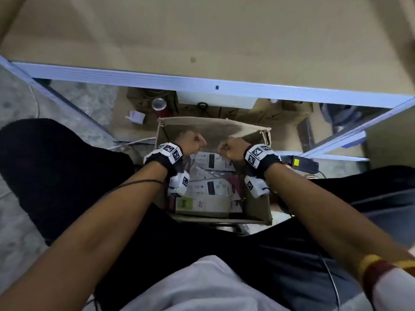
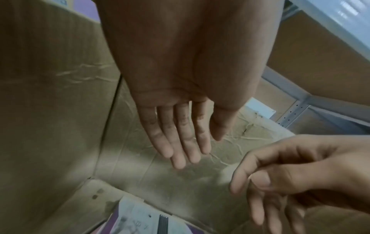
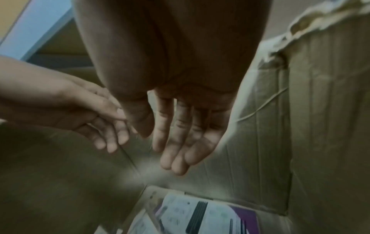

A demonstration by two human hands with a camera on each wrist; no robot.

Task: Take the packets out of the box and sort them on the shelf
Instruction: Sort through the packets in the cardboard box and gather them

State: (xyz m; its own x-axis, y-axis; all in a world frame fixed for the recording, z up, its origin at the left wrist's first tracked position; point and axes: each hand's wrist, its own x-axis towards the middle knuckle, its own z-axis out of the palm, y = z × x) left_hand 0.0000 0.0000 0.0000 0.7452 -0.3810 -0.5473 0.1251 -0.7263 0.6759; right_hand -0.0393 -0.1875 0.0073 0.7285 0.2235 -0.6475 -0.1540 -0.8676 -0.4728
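An open cardboard box (image 1: 265, 198) stands on the floor between my legs, below the shelf (image 1: 202, 37). Several white and purple packets (image 1: 211, 162) lie flat in its near half, one with a green label (image 1: 186, 204). Both hands reach down into the far part of the box, above bare cardboard. My left hand (image 1: 197, 141) has straight fingers (image 2: 180, 142) and holds nothing. Beside it, my right hand (image 1: 224, 147) hangs relaxed and empty, fingers (image 3: 176, 150) pointing down. A packet (image 2: 140, 221) lies just below the hands, the same packet (image 3: 200, 213) showing in the right wrist view.
The shelf's pale blue metal edge (image 1: 202, 84) runs across above the box. Under it stand brown cartons (image 1: 276, 113), a red can (image 1: 160, 106) and a small white item (image 1: 135, 116). A black device with a yellow sticker (image 1: 298, 163) and cables lie right of the box.
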